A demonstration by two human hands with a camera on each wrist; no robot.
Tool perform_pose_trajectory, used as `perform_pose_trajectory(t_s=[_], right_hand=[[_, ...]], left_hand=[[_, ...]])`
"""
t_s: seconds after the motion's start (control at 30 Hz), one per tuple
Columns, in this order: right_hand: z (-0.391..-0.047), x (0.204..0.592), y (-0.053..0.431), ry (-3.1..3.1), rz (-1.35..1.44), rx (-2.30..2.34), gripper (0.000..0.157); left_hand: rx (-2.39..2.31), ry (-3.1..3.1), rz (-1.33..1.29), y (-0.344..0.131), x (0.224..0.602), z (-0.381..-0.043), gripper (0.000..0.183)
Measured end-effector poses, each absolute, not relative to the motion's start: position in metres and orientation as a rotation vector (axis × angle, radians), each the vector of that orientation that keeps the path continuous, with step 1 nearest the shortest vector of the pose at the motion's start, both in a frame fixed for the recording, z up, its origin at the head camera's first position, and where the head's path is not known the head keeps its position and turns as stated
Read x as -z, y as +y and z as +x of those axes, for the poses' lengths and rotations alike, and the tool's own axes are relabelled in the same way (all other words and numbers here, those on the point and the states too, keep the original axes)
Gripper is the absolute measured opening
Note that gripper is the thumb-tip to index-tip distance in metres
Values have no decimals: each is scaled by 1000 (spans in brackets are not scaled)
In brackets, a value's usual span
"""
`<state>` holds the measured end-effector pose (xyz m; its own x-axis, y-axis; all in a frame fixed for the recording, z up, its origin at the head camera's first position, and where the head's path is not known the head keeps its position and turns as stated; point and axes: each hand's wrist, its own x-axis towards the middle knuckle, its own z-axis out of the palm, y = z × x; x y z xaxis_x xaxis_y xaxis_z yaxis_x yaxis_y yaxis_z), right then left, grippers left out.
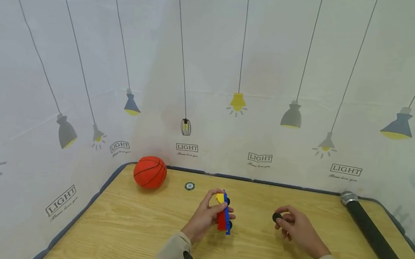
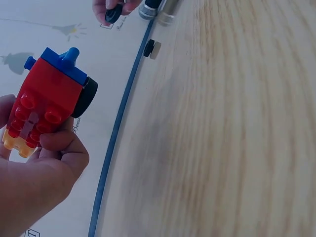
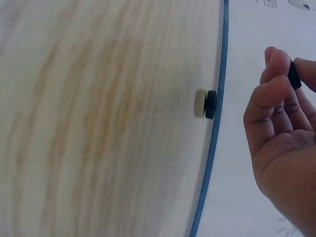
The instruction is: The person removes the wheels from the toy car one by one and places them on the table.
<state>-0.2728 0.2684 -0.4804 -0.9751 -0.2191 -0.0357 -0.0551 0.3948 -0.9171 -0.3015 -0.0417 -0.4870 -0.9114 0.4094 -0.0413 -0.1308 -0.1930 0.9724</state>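
My left hand [image 1: 202,218] grips a toy block car [image 1: 223,214] with a red and yellow top. Its blue base faces right, and two black wheels show in the head view. Round studs on the red block [image 2: 47,96] face the left wrist camera. To the right, my right hand [image 1: 300,230] pinches a loose black wheel [image 1: 277,217] between thumb and fingers. Another small black disc [image 3: 211,104] lies on the table by the right hand in the right wrist view, its pale reflection beside it.
A red toy basketball [image 1: 150,172] sits at the table's back left, with a small round black-and-white disc [image 1: 189,185] to its right. Along the right side lies a black microphone [image 1: 372,233] with a silver head. A lamp-patterned curtain [image 1: 214,63] encloses the wooden table [image 1: 127,226].
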Motion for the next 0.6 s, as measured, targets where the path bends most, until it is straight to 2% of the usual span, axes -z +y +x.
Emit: perform_pose_trajectory(t_s=[0.27, 0.6], right_hand=[[-279, 485, 280, 2594, -122, 1592, 33], [-284, 494, 291, 2701, 9, 1497, 30]], left_hand=[[-2175, 1657, 287, -45, 488, -300, 47], [-2097, 1865, 309, -47, 486, -298, 38]])
